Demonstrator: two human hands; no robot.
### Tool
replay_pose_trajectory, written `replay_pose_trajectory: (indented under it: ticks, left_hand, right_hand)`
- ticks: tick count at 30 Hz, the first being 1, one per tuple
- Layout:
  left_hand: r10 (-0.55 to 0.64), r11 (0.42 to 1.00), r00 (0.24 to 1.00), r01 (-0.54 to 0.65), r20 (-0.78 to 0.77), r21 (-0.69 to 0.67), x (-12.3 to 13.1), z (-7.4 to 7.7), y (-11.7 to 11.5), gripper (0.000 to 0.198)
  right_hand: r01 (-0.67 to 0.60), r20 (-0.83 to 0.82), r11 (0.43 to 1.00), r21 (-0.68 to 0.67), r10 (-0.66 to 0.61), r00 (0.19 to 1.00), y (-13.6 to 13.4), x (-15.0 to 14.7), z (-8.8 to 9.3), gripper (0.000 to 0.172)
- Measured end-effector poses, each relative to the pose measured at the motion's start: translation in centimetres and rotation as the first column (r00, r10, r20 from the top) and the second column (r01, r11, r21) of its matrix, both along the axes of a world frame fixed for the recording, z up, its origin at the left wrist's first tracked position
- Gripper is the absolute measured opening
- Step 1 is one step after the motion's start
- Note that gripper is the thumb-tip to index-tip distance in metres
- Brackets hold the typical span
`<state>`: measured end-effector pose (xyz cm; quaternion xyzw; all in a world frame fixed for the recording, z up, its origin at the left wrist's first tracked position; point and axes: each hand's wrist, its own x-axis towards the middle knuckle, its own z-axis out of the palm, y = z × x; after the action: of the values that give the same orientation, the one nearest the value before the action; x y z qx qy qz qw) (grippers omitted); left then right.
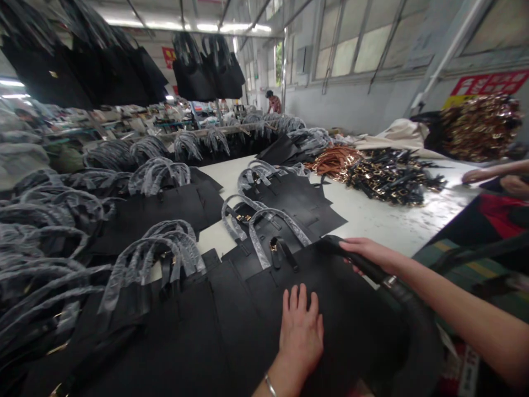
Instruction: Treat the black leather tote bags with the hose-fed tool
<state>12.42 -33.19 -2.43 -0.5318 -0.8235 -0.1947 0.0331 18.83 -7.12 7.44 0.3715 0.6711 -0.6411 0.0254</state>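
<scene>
1. Resting the left hand (302,331) palm-down on the near black panel (334,298), clasping nothing; gripping a black hose-like tool (374,270) in the right hand (367,252).
2. Finding the near black panel at the front of the tabletop (413,220), just beside more black pieces (173,314) on the left.
3. Possibly scuffing the panel's smooth surface by letting the tool's tip scrape along the upper edge; unable to tell whether touching now.
4. Possibly snagging the short strap (291,258) or the plastic-wrapped handle (257,248) by swinging the tool too far left, pulling either askew.
5. Perhaps dragging the panel out of line through the weight of the thick curved section (419,331), especially with only a flat palm for hold.
6. Perhaps scratching the panel with the metal bracelet (270,385) by dropping the wrist.
</scene>
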Motion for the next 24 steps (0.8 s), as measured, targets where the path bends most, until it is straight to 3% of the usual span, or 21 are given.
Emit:
replay_pose_trajectory:
  ticks: [4,8,11,15,20,24]
  left_hand:
    - [-0.005,0.999,1.000,0.005,-0.014,-0.048,-0.1,0.5,0.1,0.042]
    - [-0.021,0.997,0.999,0.019,-0.031,-0.073,-0.2,0.6,0.2,0.042]
    - [-0.026,0.997,0.999,0.024,-0.029,-0.078,-0.2,0.6,0.2,0.043]
    - [-0.016,0.997,1.000,0.014,-0.025,-0.071,-0.1,0.7,0.2,0.042]
    - [-0.004,0.999,1.000,0.003,-0.022,-0.053,0.0,0.6,0.3,0.042]
    - [0.010,1.000,0.999,-0.010,0.035,-0.004,0.2,0.1,0.1,0.043]
  right_hand:
    - [0.040,0.017,0.999,-0.018,-0.040,0.999,0.6,-1.6,-1.0,0.032]
    - [0.180,-0.070,0.981,0.076,-0.175,0.982,2.6,-2.6,-0.7,0.030]
    - [0.204,-0.082,0.972,0.114,-0.196,0.977,4.3,-1.1,1.0,0.029]
    - [0.102,0.036,0.994,0.044,-0.103,0.994,4.7,1.7,2.2,0.026]
    - [0.037,0.082,0.999,-0.029,-0.035,0.996,3.3,0.5,-0.3,0.029]
    - [0.128,-0.049,0.990,0.062,-0.125,0.991,3.3,-2.9,-1.7,0.037]
